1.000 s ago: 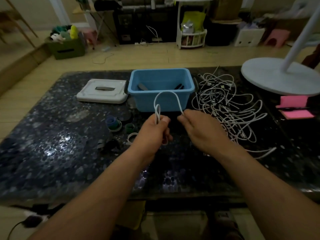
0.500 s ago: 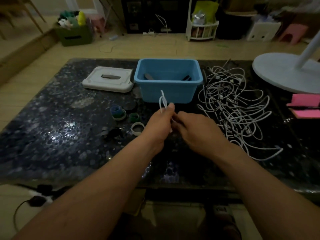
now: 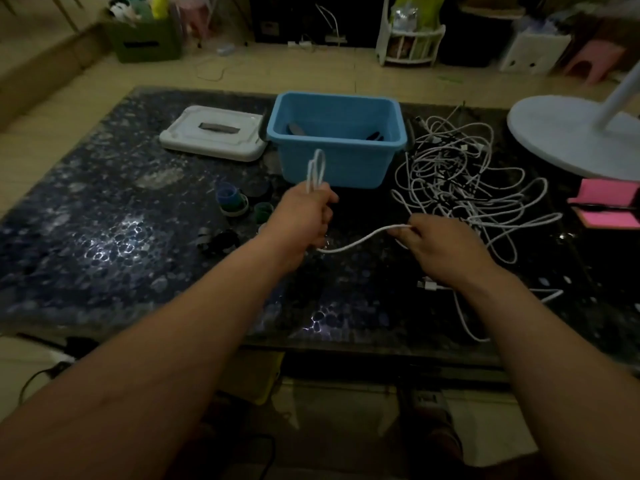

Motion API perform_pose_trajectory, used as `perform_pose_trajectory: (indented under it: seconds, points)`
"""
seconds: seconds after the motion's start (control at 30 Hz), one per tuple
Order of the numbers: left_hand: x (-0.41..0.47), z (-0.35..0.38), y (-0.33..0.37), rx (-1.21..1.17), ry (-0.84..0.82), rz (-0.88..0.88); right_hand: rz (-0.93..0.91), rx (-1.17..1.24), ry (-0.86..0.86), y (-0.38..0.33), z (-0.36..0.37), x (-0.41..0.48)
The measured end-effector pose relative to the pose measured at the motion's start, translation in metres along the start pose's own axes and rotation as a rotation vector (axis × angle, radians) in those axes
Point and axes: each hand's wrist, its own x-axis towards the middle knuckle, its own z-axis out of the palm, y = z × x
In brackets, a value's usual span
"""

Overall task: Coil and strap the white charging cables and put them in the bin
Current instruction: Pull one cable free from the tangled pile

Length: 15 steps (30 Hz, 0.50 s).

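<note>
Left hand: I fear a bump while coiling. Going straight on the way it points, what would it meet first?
Probably the front wall of the blue bin; the left hand, gripping the white cable loops, points at it. Depth between them is unclear.

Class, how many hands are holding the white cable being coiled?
2. The left hand holds the looped white charging cable in front of the blue plastic bin; the right hand pinches its trailing length.

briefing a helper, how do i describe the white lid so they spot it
Find the blue bin at the far middle of the dark table. The white lid lies flat just left of it. It alone is a wide rectangle with a grey handle.
</note>
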Motion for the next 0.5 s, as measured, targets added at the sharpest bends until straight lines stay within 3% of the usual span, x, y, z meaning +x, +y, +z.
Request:
perform_pose_trajectory:
  seconds: [0.13,0.23,0.37,0.5]
  points:
    - [-0.007,0.013,-0.011,0.319,-0.103,0.046,-0.007,0.031,-0.061,-0.023,-0.008,0.003]
    - [-0.011,0.018,-0.014,0.334,-0.197,0.027,-0.048,0.168,-0.112,-0.03,-0.009,0.005]
    - [-0.015,0.019,-0.014,0.424,-0.401,0.045,-0.135,0.26,-0.027,-0.026,-0.006,0.006]
    - [-0.013,0.022,-0.023,0.287,-0.379,0.017,-0.151,0.353,0.055,-0.021,-0.004,0.005]
